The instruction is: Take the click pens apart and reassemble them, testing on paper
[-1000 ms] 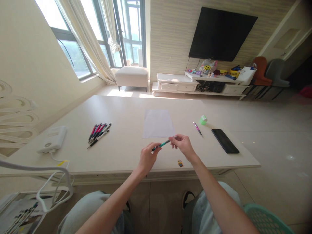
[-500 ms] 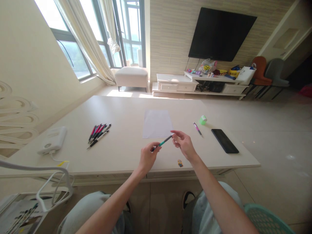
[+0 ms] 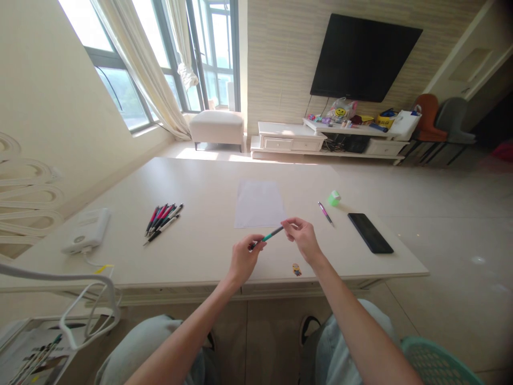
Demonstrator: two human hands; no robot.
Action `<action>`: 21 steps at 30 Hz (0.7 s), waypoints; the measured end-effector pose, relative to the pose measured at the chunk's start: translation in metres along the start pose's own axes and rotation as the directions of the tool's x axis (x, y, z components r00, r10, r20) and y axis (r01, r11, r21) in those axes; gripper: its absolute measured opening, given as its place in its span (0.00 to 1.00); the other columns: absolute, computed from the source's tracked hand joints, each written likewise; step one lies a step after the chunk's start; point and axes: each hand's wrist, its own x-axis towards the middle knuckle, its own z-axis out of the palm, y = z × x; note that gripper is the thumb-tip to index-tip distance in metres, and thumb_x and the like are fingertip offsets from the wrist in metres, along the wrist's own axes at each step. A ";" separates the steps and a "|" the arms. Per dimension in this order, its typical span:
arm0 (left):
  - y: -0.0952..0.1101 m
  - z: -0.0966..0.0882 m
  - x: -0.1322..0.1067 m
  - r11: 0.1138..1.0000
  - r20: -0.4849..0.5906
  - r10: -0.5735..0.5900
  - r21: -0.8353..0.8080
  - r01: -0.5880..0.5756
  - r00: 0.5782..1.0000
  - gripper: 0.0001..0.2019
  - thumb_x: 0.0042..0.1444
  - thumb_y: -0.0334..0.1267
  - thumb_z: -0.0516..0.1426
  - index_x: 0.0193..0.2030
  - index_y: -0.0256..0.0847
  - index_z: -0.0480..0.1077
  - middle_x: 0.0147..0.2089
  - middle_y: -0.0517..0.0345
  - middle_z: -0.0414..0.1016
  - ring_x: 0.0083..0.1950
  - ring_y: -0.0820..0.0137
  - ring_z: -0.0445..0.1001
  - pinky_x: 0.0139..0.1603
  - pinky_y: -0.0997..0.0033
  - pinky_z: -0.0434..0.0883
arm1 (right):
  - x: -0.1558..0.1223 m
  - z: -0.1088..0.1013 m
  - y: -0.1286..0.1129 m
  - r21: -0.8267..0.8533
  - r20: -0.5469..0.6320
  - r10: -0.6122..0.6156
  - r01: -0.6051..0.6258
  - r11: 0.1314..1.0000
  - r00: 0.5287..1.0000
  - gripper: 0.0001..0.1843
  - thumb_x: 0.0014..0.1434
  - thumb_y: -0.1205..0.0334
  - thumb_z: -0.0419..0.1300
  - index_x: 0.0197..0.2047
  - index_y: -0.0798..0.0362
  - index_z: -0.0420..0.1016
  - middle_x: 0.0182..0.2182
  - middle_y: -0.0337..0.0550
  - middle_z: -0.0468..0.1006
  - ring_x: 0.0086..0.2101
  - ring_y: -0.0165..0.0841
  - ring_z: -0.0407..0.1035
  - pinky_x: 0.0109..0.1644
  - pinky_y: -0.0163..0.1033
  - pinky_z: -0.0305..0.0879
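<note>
Both ends of the teal pen [image 3: 268, 235] are pinched again above the worktop [image 3: 200, 251]: left hand [image 3: 242, 259] low, right hand [image 3: 302, 238], spread moments ago, closed back on the upper end.

Bare table [image 3: 208, 246] between pens [image 3: 162, 216] and paper [image 3: 258, 203]

The slim teal plastic pen [image 3: 269, 235] you held looked smooth, with a slight sheen; the broad pale table [image 3: 200, 251] beneath it had a matt, faintly grained wood-look top; the white paper sheet [image 3: 258, 203] lay dull and uncreased; the black slab phone [image 3: 369, 232] showed glossy glass.
</note>
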 end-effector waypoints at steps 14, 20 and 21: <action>-0.001 0.002 -0.001 0.997 0.011 -0.002 -0.079 0.003 1.000 0.08 0.51 0.41 0.57 0.36 0.41 0.74 0.28 0.59 0.77 0.29 0.70 0.76 0.31 0.73 0.70 | -0.002 0.001 0.001 -0.012 -0.026 -0.012 0.012 1.000 1.000 0.17 0.44 0.49 0.67 0.31 0.54 0.76 0.31 0.45 0.75 0.23 0.27 0.61 0.24 0.35 0.55; -0.002 0.003 -0.001 0.992 0.019 -0.041 -0.123 0.043 0.999 0.09 0.50 0.41 0.58 0.36 0.41 0.74 0.28 0.58 0.77 0.29 0.69 0.76 0.31 0.73 0.71 | -0.002 0.000 0.001 0.047 -0.026 -0.011 0.012 0.999 1.000 0.15 0.43 0.50 0.68 0.29 0.54 0.76 0.27 0.42 0.73 0.23 0.27 0.61 0.25 0.36 0.55; -0.002 0.003 -0.001 0.989 0.024 -0.045 -0.139 0.048 0.999 0.09 0.50 0.41 0.58 0.36 0.40 0.74 0.28 0.58 0.77 0.29 0.70 0.76 0.31 0.73 0.71 | -0.002 0.000 0.001 0.048 -0.027 -0.009 0.010 0.999 1.000 0.15 0.43 0.50 0.68 0.29 0.53 0.76 0.28 0.42 0.74 0.23 0.27 0.60 0.25 0.36 0.55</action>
